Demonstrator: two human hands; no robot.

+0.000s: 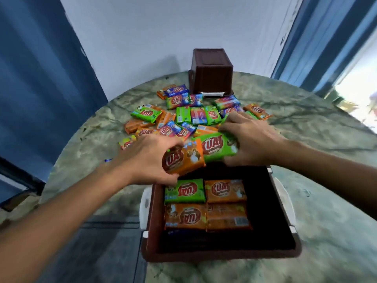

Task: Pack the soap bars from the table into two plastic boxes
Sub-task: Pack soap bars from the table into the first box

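From the head camera, the soap bars are small flat rectangles in shiny printed wrappers, each with a red oval logo in white letters and small cartoon figures. The wrappers come in orange, green, blue-purple and a striped multicolour kind.

The left hand (148,158) grips an orange soap bar (183,158), fingers curled over its top edge and thumb under it, holding it tilted just above the far rim of the near box. The right hand (247,137) grips a green soap bar (219,147) by its right end, fingers curled round it; the two held bars touch side by side.

There are two dark brown plastic boxes. The open box (152,231) stands at the near edge of the table with white latches on its left and right sides. Inside it four bars show on top: a green one (184,190) at far left, an orange one (225,190) at far right, an orange one (185,216) at near left and an orange one lying back side up (228,218) at near right. A blue wrapper edge peeks out below them; how many lie underneath cannot be told. The second box (211,71) sits upside down at the far side of the table, with a white handle at its base.

Between the boxes a loose pile of soap bars (183,117) is scattered on the green marbled table (316,201), overlapping; roughly twenty show, though an exact count cannot be made.
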